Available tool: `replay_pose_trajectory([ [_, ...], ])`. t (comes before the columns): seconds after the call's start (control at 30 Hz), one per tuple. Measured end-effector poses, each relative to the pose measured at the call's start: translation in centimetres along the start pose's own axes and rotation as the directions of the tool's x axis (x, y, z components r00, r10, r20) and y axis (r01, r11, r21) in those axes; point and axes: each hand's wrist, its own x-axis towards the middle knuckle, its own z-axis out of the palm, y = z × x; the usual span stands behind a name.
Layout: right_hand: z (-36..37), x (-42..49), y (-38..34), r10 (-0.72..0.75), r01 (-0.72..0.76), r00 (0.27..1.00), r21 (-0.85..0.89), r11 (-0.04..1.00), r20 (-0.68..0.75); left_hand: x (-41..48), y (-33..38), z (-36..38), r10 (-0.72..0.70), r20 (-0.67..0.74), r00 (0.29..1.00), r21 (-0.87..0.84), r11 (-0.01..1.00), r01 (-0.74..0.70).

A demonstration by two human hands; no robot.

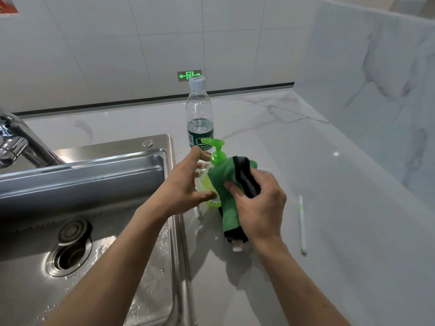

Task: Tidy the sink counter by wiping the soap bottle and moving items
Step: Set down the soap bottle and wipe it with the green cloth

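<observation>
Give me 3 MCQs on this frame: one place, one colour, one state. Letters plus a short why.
1. Where does the pen lie?
A. in the sink
B. on the counter, right of the right hand
C. behind the water bottle

2. What colour is the soap bottle's pump?
A. green
B. white
C. blue

3. What is the right hand doing?
A. hanging empty
B. holding the cloth against the soap bottle
C. turning the faucet

Answers:
1 B: the pen rests on the marble counter, apart from both hands.
2 A: the pump head is bright green, like the cloth.
3 B: the right hand presses the cloth on the soap bottle, while the left hand steadies it.
</observation>
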Motion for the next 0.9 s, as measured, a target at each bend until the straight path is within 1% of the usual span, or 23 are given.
replay_pose_trajectory([
  [0.17, -1.4, 1.0, 0.4, 0.042, -0.042, 0.999, -0.030, 0.999, -0.011, -0.2, 0.2, 0.2, -0.042, -0.016, 0.999, 0.017, 0.999, 0.042],
  [0.3, -3.8, 1.2, 0.6, 0.069, -0.068, 0.997, 0.046, 0.997, -0.033, -1.7, 0.9, 0.1, -0.078, -0.048, 0.996, 0.039, 0.996, 0.079],
  [0.37, -4.9, 0.9, 0.2, 0.067, -0.065, 0.998, 0.071, 0.995, -0.022, -2.8, 1.8, -0.1, -0.086, -0.117, 0.989, 0.018, 0.996, 0.089],
  [0.43, -5.9, 0.5, -0.2, 0.069, -0.067, 0.998, 0.106, 0.992, -0.011, -3.9, 3.1, 0.0, -0.064, -0.242, 0.968, -0.004, 0.998, 0.065],
  [0.5, -6.9, 0.0, -0.6, 0.075, -0.074, 0.997, 0.157, 0.985, 0.000, -4.8, 4.9, 0.4, -0.031, -0.396, 0.918, -0.012, 1.000, 0.029],
  [0.53, -7.4, -0.3, -0.8, 0.073, -0.073, 0.997, 0.177, 0.982, 0.008, -5.1, 6.0, 0.7, -0.022, -0.452, 0.892, -0.029, 1.000, 0.010],
  [0.57, -8.0, -0.6, -0.9, 0.068, -0.069, 0.998, 0.191, 0.979, 0.013, -5.4, 7.1, 1.1, -0.020, -0.472, 0.881, -0.058, 0.998, -0.008],
  [0.6, -8.6, -1.0, -1.0, 0.060, -0.062, 0.998, 0.200, 0.978, 0.015, -5.6, 8.2, 1.7, -0.027, -0.450, 0.893, -0.093, 0.996, -0.017],
  [0.63, -9.2, -1.3, -1.1, 0.053, -0.055, 0.998, 0.205, 0.977, 0.016, -5.7, 9.2, 2.4, -0.042, -0.392, 0.919, -0.133, 0.991, -0.012],
  [0.7, -10.6, -1.9, -1.1, 0.042, -0.045, 0.999, 0.208, 0.977, 0.019, -5.7, 11.1, 4.4, -0.083, -0.226, 0.971, -0.258, 0.966, 0.022],
  [0.73, -11.6, -2.1, -1.0, 0.036, -0.039, 0.999, 0.206, 0.978, 0.020, -5.6, 12.2, 5.5, -0.099, -0.153, 0.983, -0.350, 0.936, 0.040],
  [0.8, -13.5, -2.4, -0.7, 0.022, -0.023, 1.000, 0.179, 0.984, 0.008, -5.4, 14.2, 7.8, -0.115, -0.051, 0.992, -0.519, 0.852, 0.072],
  [0.83, -14.5, -2.4, -0.4, 0.020, -0.019, 1.000, 0.159, 0.987, -0.008, -5.2, 15.1, 9.0, -0.130, -0.019, 0.991, -0.570, 0.816, 0.096],
  [0.9, -16.7, -2.3, 0.4, 0.029, -0.022, 0.999, 0.128, 0.992, -0.046, -4.8, 16.8, 11.3, -0.166, 0.015, 0.986, -0.610, 0.780, 0.141],
])
